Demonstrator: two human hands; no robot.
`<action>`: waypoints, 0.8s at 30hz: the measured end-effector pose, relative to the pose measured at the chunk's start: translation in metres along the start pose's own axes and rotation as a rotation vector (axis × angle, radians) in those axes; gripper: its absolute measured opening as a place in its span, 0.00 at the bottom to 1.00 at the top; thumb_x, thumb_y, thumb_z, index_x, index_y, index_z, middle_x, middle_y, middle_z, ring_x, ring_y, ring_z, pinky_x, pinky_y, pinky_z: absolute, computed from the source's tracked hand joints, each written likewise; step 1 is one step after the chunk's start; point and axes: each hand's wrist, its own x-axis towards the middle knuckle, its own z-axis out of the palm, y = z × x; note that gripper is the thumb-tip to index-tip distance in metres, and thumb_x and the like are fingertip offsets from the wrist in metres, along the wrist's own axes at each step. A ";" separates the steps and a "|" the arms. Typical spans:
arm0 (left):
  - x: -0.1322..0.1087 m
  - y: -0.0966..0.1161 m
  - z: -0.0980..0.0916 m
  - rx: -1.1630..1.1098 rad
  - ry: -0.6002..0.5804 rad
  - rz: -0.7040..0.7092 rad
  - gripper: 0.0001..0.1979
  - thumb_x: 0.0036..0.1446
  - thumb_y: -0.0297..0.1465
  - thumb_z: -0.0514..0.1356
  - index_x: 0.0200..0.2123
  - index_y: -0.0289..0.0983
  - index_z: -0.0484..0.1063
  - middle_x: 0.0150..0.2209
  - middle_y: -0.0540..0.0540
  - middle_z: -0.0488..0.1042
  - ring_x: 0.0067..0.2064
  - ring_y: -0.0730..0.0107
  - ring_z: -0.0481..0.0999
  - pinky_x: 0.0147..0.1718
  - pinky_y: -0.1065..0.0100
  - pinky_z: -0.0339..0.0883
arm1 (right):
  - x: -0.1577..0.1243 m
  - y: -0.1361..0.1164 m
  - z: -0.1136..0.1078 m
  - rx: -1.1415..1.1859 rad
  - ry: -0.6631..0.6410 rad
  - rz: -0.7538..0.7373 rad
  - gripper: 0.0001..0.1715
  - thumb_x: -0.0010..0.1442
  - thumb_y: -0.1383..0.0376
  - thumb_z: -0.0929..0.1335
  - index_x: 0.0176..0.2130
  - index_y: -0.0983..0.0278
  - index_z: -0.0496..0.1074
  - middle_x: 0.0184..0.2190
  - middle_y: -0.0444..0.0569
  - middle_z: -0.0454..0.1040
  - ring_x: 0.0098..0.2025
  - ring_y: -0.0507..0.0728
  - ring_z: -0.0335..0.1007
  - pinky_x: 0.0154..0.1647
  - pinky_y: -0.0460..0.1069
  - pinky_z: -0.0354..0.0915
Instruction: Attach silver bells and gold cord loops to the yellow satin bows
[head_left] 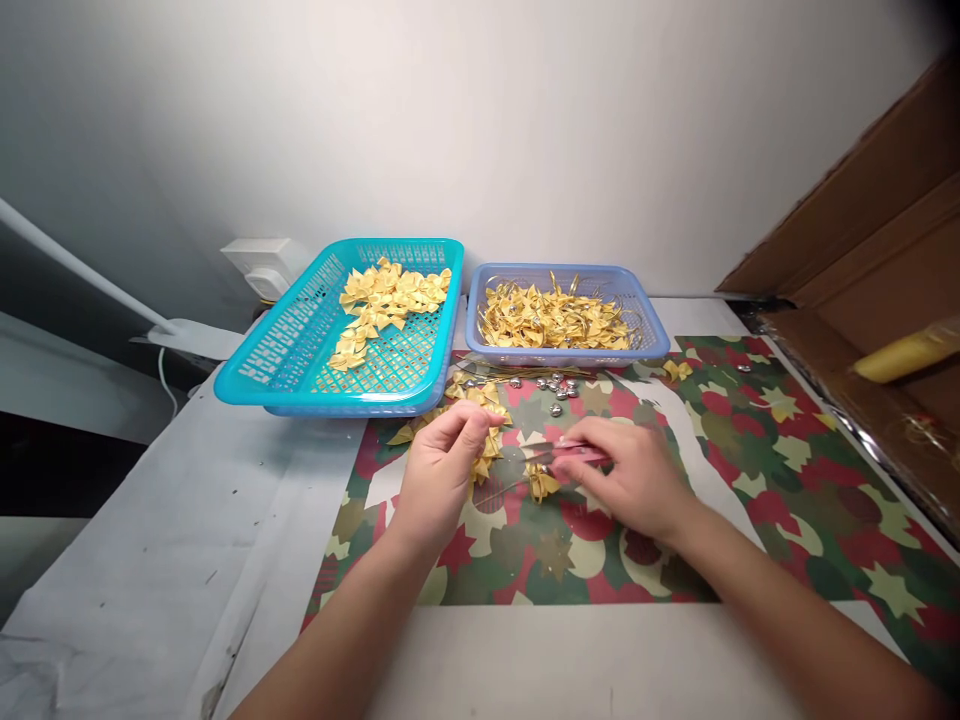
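Observation:
My left hand [444,462] is closed in a pinch above the patterned sheet; what its fingertips hold, if anything, is too small to make out. My right hand [626,475] grips a small pink tool [559,455] with two thin metal tips pointing left. Whether this is tweezers or snips I cannot tell. Just below the tips is a yellow ribbon bow [541,484] with a thin wire near it; whether my right fingers touch it is unclear. More yellow bows [486,455] lie behind my left hand. Several silver jingle bells [556,386] sit farther back.
A turquoise basket [259,385] with yellow bows stands at back left, stacked on a blue one. At back right, a blue basket [656,335] holds bows with gold ties. Gold ties [536,374] lie before it. A cardboard box [840,230] borders the right side.

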 end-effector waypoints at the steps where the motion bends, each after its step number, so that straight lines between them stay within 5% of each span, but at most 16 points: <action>1: 0.000 -0.001 0.000 -0.035 0.024 -0.036 0.17 0.57 0.45 0.62 0.31 0.37 0.78 0.26 0.51 0.66 0.29 0.75 0.62 0.29 0.74 0.59 | -0.004 0.011 -0.004 -0.061 0.038 0.044 0.10 0.62 0.58 0.66 0.37 0.60 0.74 0.32 0.45 0.79 0.31 0.55 0.73 0.30 0.47 0.60; 5: 0.000 -0.005 0.003 -0.167 0.053 -0.177 0.17 0.53 0.45 0.65 0.32 0.35 0.78 0.25 0.51 0.66 0.27 0.78 0.63 0.26 0.77 0.59 | -0.029 0.068 -0.020 -0.467 0.227 0.130 0.19 0.64 0.51 0.63 0.35 0.61 0.73 0.28 0.49 0.78 0.30 0.59 0.72 0.28 0.50 0.58; 9: -0.007 -0.004 0.011 -0.182 0.032 -0.293 0.18 0.51 0.45 0.66 0.31 0.34 0.77 0.25 0.51 0.68 0.24 0.80 0.62 0.21 0.78 0.58 | -0.053 0.096 -0.026 -0.657 0.229 0.104 0.20 0.64 0.51 0.64 0.34 0.63 0.74 0.30 0.52 0.77 0.34 0.62 0.70 0.33 0.53 0.60; 12: -0.015 -0.002 0.019 -0.152 0.015 -0.324 0.18 0.49 0.46 0.67 0.28 0.34 0.77 0.25 0.50 0.70 0.23 0.80 0.61 0.21 0.77 0.57 | -0.056 0.073 -0.022 -0.590 0.302 0.084 0.15 0.61 0.54 0.68 0.39 0.63 0.75 0.38 0.54 0.77 0.41 0.65 0.69 0.39 0.56 0.62; 14: -0.019 -0.002 0.023 -0.126 -0.001 -0.324 0.18 0.48 0.46 0.68 0.27 0.34 0.76 0.24 0.51 0.71 0.23 0.80 0.63 0.22 0.77 0.58 | -0.053 0.042 -0.015 -0.324 0.343 -0.002 0.14 0.60 0.58 0.70 0.44 0.61 0.74 0.41 0.54 0.76 0.45 0.64 0.70 0.44 0.57 0.64; 18: -0.027 -0.001 0.030 -0.059 -0.034 -0.289 0.17 0.49 0.45 0.67 0.26 0.35 0.77 0.24 0.50 0.73 0.25 0.76 0.66 0.25 0.75 0.61 | -0.048 -0.019 0.005 0.148 0.364 -0.176 0.13 0.57 0.64 0.73 0.44 0.58 0.73 0.35 0.48 0.79 0.38 0.59 0.73 0.42 0.55 0.67; 24: -0.035 0.009 0.033 0.083 -0.068 -0.188 0.14 0.50 0.42 0.66 0.24 0.36 0.76 0.22 0.50 0.74 0.24 0.73 0.67 0.27 0.72 0.64 | -0.049 -0.037 0.018 0.362 0.389 -0.050 0.06 0.60 0.70 0.69 0.32 0.60 0.75 0.27 0.44 0.79 0.29 0.54 0.71 0.35 0.51 0.65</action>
